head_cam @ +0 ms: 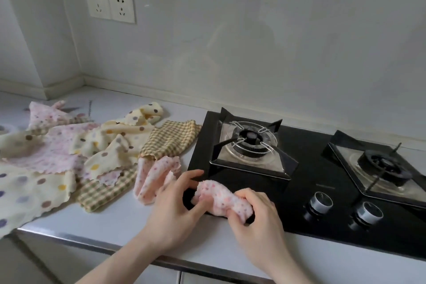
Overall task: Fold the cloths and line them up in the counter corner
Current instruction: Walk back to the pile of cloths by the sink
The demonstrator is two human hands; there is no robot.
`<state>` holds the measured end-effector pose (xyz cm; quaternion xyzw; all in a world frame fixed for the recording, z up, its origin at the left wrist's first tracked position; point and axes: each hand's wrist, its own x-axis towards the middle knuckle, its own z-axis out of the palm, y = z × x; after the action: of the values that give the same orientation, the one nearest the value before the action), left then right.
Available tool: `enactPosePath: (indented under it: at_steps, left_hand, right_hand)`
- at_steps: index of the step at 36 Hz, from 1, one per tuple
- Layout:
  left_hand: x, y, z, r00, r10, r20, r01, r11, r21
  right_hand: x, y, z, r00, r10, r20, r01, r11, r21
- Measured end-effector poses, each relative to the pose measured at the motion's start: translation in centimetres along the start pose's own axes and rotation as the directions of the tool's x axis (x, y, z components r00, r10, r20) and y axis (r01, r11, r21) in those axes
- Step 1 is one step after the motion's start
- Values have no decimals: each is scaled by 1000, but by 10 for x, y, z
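Several loose cloths point(69, 150) lie heaped on the left of your counter point(119, 219), out from the corner where the two walls meet: yellow ones with coloured dots, pink speckled ones and checked ones, overlapping each other, none folded. On the wall above them sit two sockets point(110, 6) side by side. At the heap's right edge a checked cloth point(170, 139) reaches almost to the hob point(306, 191). Just below it hangs the free end of the pink cloth point(159, 180) you are working on. Your left hand point(175, 207) has its fingers curled round the middle of that cloth, thumb forward. The cloth bunches up between your hands, over the hob's front left corner. Your right hand point(255, 214) grips its other end in curled fingers. Right of your hands, two knobs point(343, 208) stand on the hob's front. Behind them are the left burner point(251, 138) and the right burner point(382, 163), each under a pan support.
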<state>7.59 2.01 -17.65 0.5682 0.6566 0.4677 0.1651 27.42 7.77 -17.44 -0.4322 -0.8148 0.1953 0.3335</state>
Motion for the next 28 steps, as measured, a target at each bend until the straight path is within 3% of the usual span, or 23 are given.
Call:
enactPosePath:
  at_steps: [4,6,12,19,28]
  left_hand:
    - [4,7,-3,998,-42,52,39,998,55]
    - [8,16,-10,982,-126,144,123,992,24]
    - [1,84,-49,906,-332,262,378,914,-150]
    - [-29,184,-110,880,-395,263,460,847,-268]
    - [-21,288,-95,877,-277,393,391,887,-248]
  right_hand:
    - [4,-1,-7,989,130,76,-132,991,16]
    - [7,-6,-14,964,227,140,-236,971,47]
    - [30,-80,-70,776,468,423,-564,814,135]
    - [10,-154,-179,753,386,532,-545,819,178]
    - [-25,-165,-288,812,442,381,-563,767,309]
